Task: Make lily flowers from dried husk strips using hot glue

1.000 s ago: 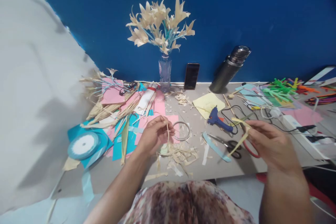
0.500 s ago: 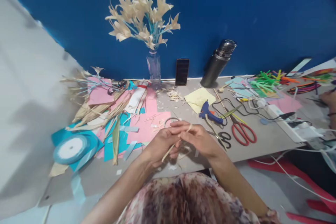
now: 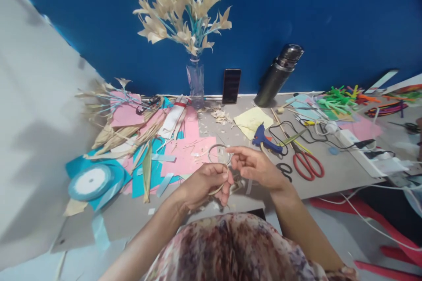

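Observation:
My left hand [image 3: 208,183] is pinched on a thin pale strip [image 3: 216,191], which looks like dried husk; one end shows below the fingers. To its right, my right hand [image 3: 253,164] has its fingers spread and nothing in them. Just beyond my fingertips, a thin grey ring [image 3: 210,154] lies on the table, its right side close to my right hand. Right of that hand are black-handled scissors [image 3: 286,174], mostly hidden, and red-handled scissors [image 3: 305,171]. A blue glue gun [image 3: 266,141] lies behind them.
Pink paper [image 3: 180,158], dried husks [image 3: 115,134] and a ribbon spool [image 3: 90,181] spread across the left. At the back stand a bottle [image 3: 197,81] of husk flowers [image 3: 178,13], a phone [image 3: 231,86] and a dark flask [image 3: 277,79]. A white power strip [image 3: 359,151] with cables is at right.
My right hand has let go of the pale strip, moved right and opened. My left hand keeps hold of the strip. The ring shows more fully, and the view has shifted slightly.

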Motion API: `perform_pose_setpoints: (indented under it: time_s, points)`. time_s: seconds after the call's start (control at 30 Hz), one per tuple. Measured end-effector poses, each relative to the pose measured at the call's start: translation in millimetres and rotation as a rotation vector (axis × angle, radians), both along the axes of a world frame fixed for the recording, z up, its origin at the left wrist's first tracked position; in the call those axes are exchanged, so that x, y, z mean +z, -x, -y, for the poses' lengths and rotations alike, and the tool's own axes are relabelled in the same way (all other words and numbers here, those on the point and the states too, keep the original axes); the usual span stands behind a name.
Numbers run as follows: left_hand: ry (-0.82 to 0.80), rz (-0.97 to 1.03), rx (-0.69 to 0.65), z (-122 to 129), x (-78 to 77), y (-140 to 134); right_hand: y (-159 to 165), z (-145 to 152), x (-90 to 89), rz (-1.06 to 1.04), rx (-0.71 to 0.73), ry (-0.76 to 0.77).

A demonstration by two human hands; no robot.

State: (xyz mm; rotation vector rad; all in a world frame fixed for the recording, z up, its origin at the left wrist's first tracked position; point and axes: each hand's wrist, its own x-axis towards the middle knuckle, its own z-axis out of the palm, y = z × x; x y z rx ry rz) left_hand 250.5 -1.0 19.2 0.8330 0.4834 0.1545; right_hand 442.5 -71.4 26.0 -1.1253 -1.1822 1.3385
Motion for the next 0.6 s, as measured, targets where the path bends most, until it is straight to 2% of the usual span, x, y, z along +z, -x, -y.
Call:
perform_pose_setpoints:
  time_s: [0.07,0.2,0.33,0.47,0.6]
  points:
    - [0.004,0.029,-0.012,1,0.1,-1,5,0,-1.5,-0.073,0.093,0.039]
    - [0.006,-0.003,0.001,2,1.8,0,15,0,-6.9,-0.023,0.043,-0.011]
    - [-0.055,-0.062,0.011,5,2.4,8,20,2,-19.2,-0.151,0.013,-0.012]
    - [-0.069,-0.076,0.048,8,0.3,12,29,1,-28.4,-0.241,-0.1,0.012]
    - [-0.073,-0.052,0.083,13,0.6,6,41,-4,-27.9,-0.272,-0.271,0.031]
